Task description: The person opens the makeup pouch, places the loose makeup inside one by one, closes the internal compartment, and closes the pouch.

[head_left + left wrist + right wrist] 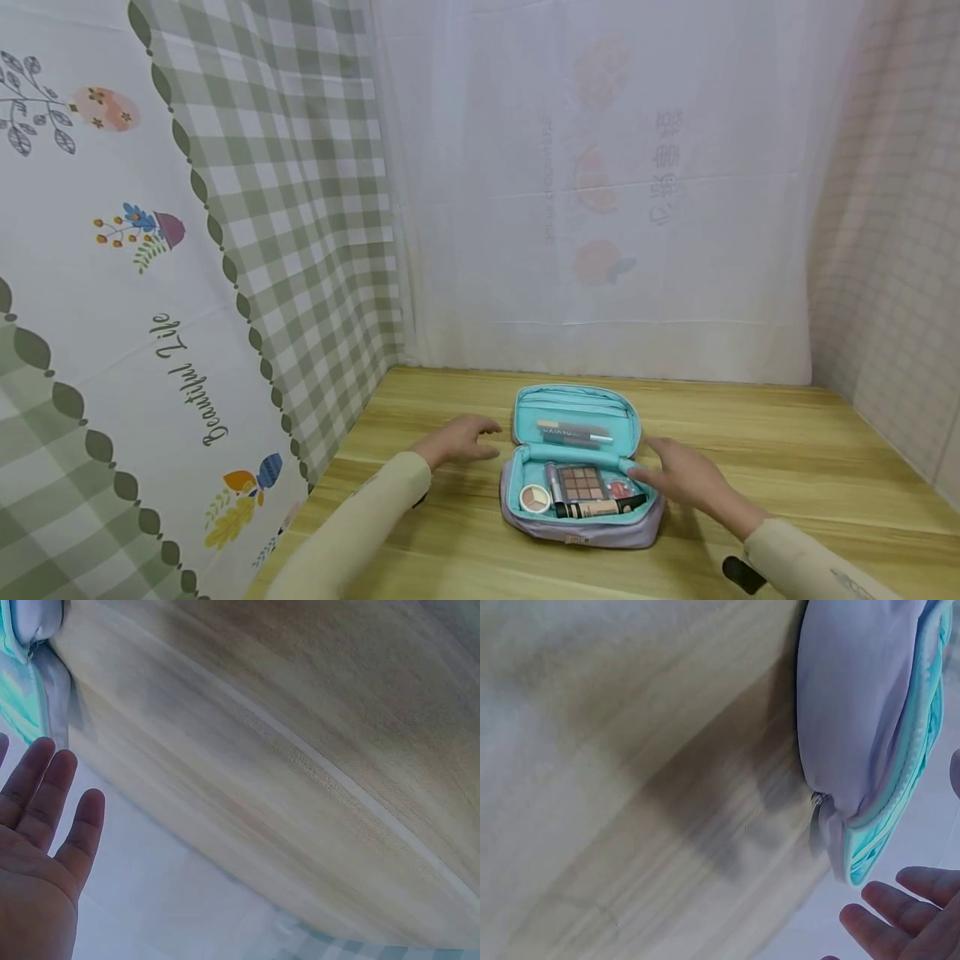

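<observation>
A lilac cosmetic bag [581, 533] with a turquoise lining lies unzipped on the table, its lid [577, 400] folded back. Inside are an eyeshadow palette [581, 483], a round three-tone compact [535, 499], a black-capped concealer tube [596, 507] and a small red-patterned item [619, 490]. Slim pencil-like items [576, 434] sit in the lid's mesh pocket. To the left of the bag my left hand [459, 442] hovers with relaxed fingers, holding nothing. Beside the bag's right edge is my right hand [686, 475], also holding nothing; its fingers extend toward the lid in the right wrist view.
The wooden table [780, 450] runs back to a white curtain [487, 250]. A green checked cloth [315, 167] hangs along the left side, and a pale grid-patterned cloth [900, 233] along the right.
</observation>
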Action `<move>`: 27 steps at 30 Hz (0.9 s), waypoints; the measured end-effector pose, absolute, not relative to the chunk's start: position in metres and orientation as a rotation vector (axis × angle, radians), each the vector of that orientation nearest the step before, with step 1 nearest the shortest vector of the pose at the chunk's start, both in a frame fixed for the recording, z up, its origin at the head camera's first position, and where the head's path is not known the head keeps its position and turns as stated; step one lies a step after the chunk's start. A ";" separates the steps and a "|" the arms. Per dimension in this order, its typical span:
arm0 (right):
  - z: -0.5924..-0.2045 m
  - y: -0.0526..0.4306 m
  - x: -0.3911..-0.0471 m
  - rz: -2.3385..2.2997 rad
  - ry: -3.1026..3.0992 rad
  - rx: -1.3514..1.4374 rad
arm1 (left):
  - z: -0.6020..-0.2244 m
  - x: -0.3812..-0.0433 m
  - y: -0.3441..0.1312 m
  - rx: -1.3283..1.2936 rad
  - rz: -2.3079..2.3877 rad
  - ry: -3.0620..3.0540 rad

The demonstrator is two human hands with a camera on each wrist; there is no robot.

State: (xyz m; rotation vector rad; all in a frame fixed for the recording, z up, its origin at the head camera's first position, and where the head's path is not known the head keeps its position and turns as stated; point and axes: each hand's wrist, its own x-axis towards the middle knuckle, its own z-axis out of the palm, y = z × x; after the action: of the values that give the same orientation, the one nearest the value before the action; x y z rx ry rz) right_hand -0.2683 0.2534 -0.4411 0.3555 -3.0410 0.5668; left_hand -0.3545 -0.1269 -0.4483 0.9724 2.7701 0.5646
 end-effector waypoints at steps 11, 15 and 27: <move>-0.439 0.268 -0.294 0.567 -3.012 0.299 | -0.451 -0.363 -0.118 0.791 0.660 2.791; -0.439 0.273 -0.303 0.592 -3.023 0.260 | -0.455 -0.367 -0.112 0.757 0.706 2.806; -0.443 0.276 -0.325 0.745 -3.051 0.187 | -0.465 -0.374 -0.090 0.447 1.074 2.739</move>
State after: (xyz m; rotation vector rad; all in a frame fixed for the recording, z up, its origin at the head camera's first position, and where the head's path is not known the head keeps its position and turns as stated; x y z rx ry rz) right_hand -0.3254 0.2756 -0.4433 0.1875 -3.0507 0.7452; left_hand -0.3742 -0.0896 -0.4648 0.4466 2.7393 1.0736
